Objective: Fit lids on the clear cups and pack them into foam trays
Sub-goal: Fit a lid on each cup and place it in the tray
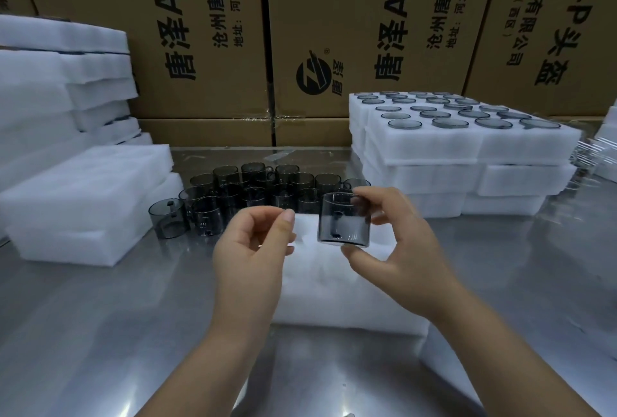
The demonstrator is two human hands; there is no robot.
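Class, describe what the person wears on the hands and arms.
Nothing: the left hand and right hand are bare, without gloves, rings or watch. Both forearms are bare too; no sleeve reaches into view.

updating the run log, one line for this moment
right hand: grips clear cup | left hand: pinching, contents unclear | loose cups: behind

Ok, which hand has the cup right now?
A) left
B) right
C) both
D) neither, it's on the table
B: the right hand pinches the cup between thumb and fingers above the foam tray; the left hand is beside the cup, not touching it.
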